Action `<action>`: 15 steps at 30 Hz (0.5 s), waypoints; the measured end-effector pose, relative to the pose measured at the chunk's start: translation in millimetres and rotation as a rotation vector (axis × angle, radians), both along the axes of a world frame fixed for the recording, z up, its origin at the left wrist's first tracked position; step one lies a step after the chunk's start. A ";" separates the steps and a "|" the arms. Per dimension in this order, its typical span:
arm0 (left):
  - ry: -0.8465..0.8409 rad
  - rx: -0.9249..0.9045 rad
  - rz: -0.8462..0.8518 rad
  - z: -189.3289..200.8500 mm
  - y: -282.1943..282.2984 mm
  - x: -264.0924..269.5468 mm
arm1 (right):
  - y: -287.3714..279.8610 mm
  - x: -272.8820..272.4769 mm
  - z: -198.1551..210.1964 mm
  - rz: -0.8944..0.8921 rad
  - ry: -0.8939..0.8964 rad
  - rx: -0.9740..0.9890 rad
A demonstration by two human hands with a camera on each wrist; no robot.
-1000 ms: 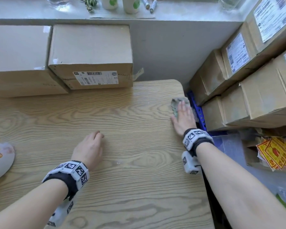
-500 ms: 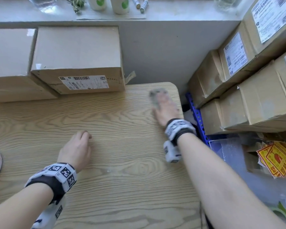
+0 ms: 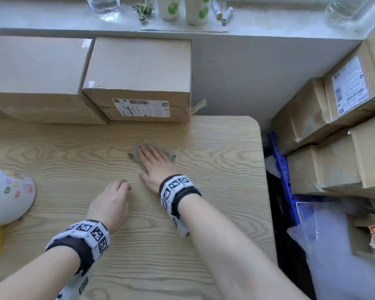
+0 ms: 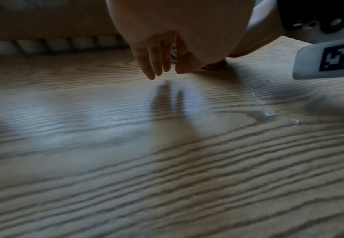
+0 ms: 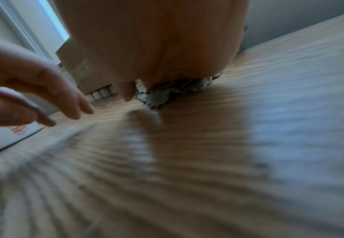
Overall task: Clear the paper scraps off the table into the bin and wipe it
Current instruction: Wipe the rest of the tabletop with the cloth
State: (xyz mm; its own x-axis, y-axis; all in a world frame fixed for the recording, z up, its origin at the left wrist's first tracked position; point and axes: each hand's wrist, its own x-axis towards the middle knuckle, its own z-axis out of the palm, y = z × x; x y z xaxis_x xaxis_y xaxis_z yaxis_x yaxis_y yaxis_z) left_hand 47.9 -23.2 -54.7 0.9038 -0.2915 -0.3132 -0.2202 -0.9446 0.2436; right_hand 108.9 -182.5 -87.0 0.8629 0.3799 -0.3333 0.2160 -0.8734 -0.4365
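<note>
On the wooden table [image 3: 214, 191], toward its far middle, my right hand [image 3: 155, 164] lies flat with fingers straight, pressing a crumpled grey-green cloth [image 3: 136, 158] against the surface; I judge the flat palm serves to spread pressure for wiping, not to carry the cloth. My left hand [image 3: 112, 203] sits just near and left of it, fingers loosely curled and holding nothing, apparently steadying me while the other works. No large paper scraps are visible on the tabletop, so I judge the clearing step done and the wiping under way. A few tiny pale flecks [image 4: 269, 113] remain on the wood beside my left wrist; the view is too soft to say whether they are paper or moisture. No bin is identifiable in any view. Containers present: two closed cardboard boxes [image 3: 139, 83] at the far edge of the table, contents unseen; stacked sealed cartons [image 3: 333, 126] off the right side; cups [image 3: 195, 9] on the far sill, contents not visible. A white decorated object [image 3: 7, 195] sits at the left edge.
</note>
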 end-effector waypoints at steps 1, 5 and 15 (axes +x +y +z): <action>-0.001 -0.001 0.004 0.6 2.2 -1.1 | 0.3 0.9 -1.8 0.019 -0.006 0.002; -0.002 -0.008 0.051 -0.5 12.5 -4.2 | -50.8 17.1 -3.6 -0.103 -0.068 -0.041; 0.005 -0.074 0.069 -9.5 51.3 -16.0 | -130.7 2.4 -0.3 -0.636 0.080 -0.192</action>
